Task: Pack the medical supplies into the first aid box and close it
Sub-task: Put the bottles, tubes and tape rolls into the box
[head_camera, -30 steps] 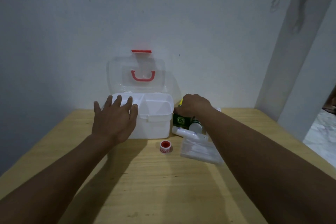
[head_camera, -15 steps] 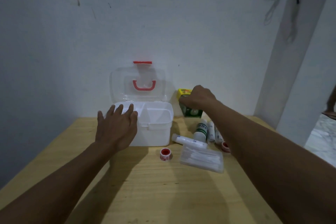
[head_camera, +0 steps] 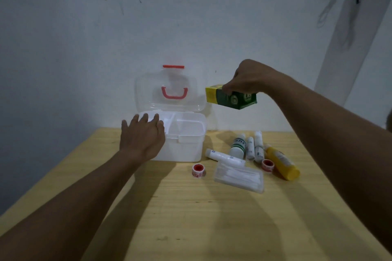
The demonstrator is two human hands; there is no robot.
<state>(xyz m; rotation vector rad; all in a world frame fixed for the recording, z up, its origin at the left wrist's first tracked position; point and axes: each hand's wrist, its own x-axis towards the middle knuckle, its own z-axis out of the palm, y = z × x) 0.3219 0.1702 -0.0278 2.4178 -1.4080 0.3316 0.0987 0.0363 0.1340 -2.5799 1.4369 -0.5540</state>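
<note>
Head view: right hand (head_camera: pixel 250 76) pinches the green carton (head_camera: pixel 232 98) from above, long axis level; the open first aid box (head_camera: pixel 184 135) lies toward eight o'clock, left hand (head_camera: pixel 142 137) spread flat on its rim.

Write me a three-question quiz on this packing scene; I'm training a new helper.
1. True or false: the box lid is open.
2. Which hand holds the green carton? A) left B) right
3. Fill in: the left hand rests on the box's ____ corner.

Key: 1 true. 2 B, the right hand. 3 front-left.
</note>
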